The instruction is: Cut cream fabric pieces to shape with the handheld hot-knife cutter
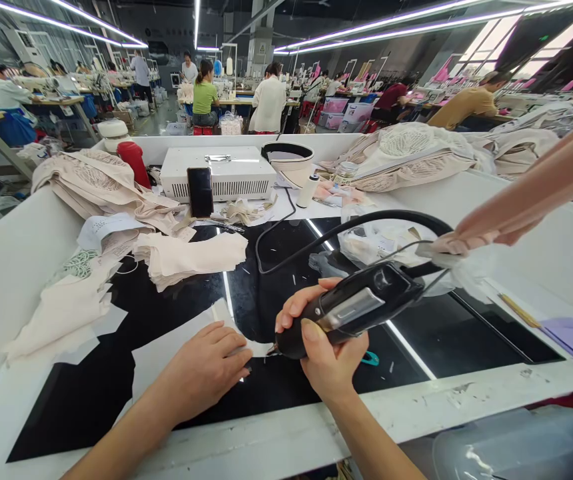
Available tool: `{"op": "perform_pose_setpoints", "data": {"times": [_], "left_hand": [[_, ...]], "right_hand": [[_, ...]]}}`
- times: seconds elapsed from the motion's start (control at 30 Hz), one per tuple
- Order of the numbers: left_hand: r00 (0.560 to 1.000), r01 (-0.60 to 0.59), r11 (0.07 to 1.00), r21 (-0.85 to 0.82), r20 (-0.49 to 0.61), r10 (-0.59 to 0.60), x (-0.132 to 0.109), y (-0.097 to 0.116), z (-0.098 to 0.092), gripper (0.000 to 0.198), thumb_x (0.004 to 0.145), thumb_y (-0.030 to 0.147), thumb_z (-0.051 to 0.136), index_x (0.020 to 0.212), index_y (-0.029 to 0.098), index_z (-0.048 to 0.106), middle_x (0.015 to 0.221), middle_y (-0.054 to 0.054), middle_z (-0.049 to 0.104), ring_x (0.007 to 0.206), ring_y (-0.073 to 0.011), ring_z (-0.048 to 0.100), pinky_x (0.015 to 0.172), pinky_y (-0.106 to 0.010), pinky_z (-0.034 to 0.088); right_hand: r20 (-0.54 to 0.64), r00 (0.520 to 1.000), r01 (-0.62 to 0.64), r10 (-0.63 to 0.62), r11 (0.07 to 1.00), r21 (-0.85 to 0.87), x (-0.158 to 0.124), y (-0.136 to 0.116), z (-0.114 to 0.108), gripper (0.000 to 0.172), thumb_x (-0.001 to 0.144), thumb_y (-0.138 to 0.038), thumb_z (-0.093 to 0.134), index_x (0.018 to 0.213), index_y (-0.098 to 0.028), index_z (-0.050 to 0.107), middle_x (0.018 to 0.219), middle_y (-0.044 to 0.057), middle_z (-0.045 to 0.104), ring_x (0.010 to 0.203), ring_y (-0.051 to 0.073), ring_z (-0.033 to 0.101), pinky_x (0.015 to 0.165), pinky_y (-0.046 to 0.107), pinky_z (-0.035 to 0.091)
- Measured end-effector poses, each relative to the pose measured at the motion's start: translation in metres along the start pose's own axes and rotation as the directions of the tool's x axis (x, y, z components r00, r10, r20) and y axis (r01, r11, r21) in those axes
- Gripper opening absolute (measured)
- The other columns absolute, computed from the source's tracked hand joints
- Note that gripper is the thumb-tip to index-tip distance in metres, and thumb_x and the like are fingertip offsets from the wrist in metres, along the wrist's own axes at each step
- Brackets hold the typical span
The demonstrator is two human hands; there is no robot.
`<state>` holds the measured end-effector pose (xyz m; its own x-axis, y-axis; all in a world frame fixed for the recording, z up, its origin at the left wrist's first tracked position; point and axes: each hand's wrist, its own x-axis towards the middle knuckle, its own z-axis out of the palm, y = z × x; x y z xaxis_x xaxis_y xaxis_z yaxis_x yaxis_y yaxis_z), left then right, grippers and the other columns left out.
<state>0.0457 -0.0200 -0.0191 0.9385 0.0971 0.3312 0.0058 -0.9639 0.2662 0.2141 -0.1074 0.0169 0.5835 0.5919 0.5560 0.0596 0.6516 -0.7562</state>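
My right hand (334, 353) is wrapped round a black handheld electric cutter (351, 303) with a silver side plate. Its small metal tip points left and meets the edge of a pale cloth piece (256, 347) on the glossy black work surface. My left hand (211, 363) lies flat on that piece, fingers stretched toward the tip. White sheet material (159, 347) spreads beneath and left of this hand. From the cutter's rear end a thick black cord (391, 215) loops back over the table. A co-worker's hand (461, 237) reaches in from the right, close behind the cutter, holding clear plastic.
Stacked beige cloth pieces (191, 257) lie at left, with a larger pile (91, 180) behind. A white vented box (221, 173), phone (200, 192) and thread cone (308, 191) stand at the back. A teal snipper (370, 359) lies right of my right hand. White side walls (11, 267) border the table.
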Motion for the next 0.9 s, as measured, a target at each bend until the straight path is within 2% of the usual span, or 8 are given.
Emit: {"op": "perform_pose_setpoints", "data": {"times": [0.13, 0.3, 0.43, 0.57, 0.77, 0.83, 0.9], "left_hand": [[0.999, 0.016, 0.999, -0.043, -0.050, -0.018, -0.003, -0.007, -0.004, 0.018, 0.104, 0.018, 0.051, 0.117, 0.016, 0.063, 0.112, -0.009, 0.070, 0.102, -0.0234, 0.067, 0.098, -0.045, 0.057], [0.992, 0.063, 0.998, 0.000, -0.112, -0.062, -0.010, -0.023, -0.007, 0.023, 0.108, 0.021, 0.044, 0.112, 0.017, 0.066, 0.112, -0.009, 0.071, 0.102, -0.0220, 0.069, 0.092, -0.039, 0.059], [0.991, 0.124, 0.992, -0.012, -0.052, -0.124, -0.013, -0.027, -0.007, 0.028, 0.107, 0.019, 0.041, 0.107, 0.019, 0.068, 0.106, -0.006, 0.071, 0.093, -0.0195, 0.070, 0.082, -0.033, 0.061], [0.981, 0.194, 0.979, -0.068, 0.024, -0.192, -0.013, -0.019, -0.005, 0.029, 0.106, 0.020, 0.040, 0.099, 0.021, 0.068, 0.097, -0.005, 0.069, 0.084, -0.0187, 0.069, 0.075, -0.030, 0.059], [0.934, 0.350, 0.915, -0.201, 0.144, -0.326, -0.014, -0.008, -0.010, 0.025, 0.102, 0.022, 0.045, 0.089, 0.025, 0.066, 0.085, 0.000, 0.066, 0.068, -0.0148, 0.069, 0.062, -0.024, 0.054], [0.927, 0.365, 0.914, -0.178, 0.160, -0.339, -0.012, -0.010, -0.017, 0.022, 0.102, 0.021, 0.046, 0.092, 0.025, 0.065, 0.082, 0.001, 0.065, 0.067, -0.0155, 0.068, 0.062, -0.025, 0.055], [0.942, 0.325, 0.936, -0.136, 0.132, -0.308, -0.006, -0.015, -0.023, 0.017, 0.102, 0.020, 0.047, 0.097, 0.024, 0.063, 0.087, 0.000, 0.066, 0.073, -0.0175, 0.070, 0.067, -0.028, 0.057]], "right_hand": [[0.011, 1.000, 0.011, -0.011, 1.000, -0.002, 0.002, 0.001, -0.001, 0.034, 0.090, -0.026, 0.074, 0.120, -0.032, 0.058, 0.083, -0.004, 0.062, 0.062, 0.012, 0.063, 0.052, 0.027, 0.057], [-0.016, 0.999, 0.034, -0.035, 0.998, -0.054, 0.017, 0.005, -0.011, 0.037, 0.086, -0.028, 0.076, 0.118, -0.029, 0.057, 0.082, -0.005, 0.064, 0.058, 0.012, 0.062, 0.052, 0.027, 0.056], [-0.082, 0.997, -0.006, -0.009, 0.985, -0.173, 0.030, 0.008, -0.016, 0.036, 0.082, -0.027, 0.077, 0.110, -0.027, 0.053, 0.079, -0.005, 0.065, 0.059, 0.013, 0.062, 0.056, 0.029, 0.055], [-0.114, 0.993, -0.073, 0.044, 0.962, -0.264, 0.036, 0.013, -0.012, 0.038, 0.077, -0.031, 0.080, 0.102, -0.026, 0.051, 0.082, -0.004, 0.064, 0.064, 0.014, 0.061, 0.063, 0.032, 0.055], [-0.125, 0.991, -0.066, 0.044, 0.982, -0.176, 0.036, 0.019, 0.000, 0.037, 0.079, -0.033, 0.078, 0.103, -0.027, 0.050, 0.085, -0.004, 0.061, 0.062, 0.012, 0.056, 0.057, 0.029, 0.051], [-0.114, 0.993, -0.051, 0.036, 0.990, -0.134, 0.035, 0.019, 0.003, 0.036, 0.080, -0.032, 0.077, 0.102, -0.027, 0.050, 0.084, -0.004, 0.060, 0.061, 0.012, 0.056, 0.057, 0.029, 0.051], [-0.081, 0.996, -0.041, 0.032, 0.992, -0.115, 0.032, 0.021, 0.006, 0.036, 0.079, -0.032, 0.077, 0.103, -0.028, 0.050, 0.083, -0.004, 0.060, 0.061, 0.013, 0.055, 0.055, 0.029, 0.050]]}}
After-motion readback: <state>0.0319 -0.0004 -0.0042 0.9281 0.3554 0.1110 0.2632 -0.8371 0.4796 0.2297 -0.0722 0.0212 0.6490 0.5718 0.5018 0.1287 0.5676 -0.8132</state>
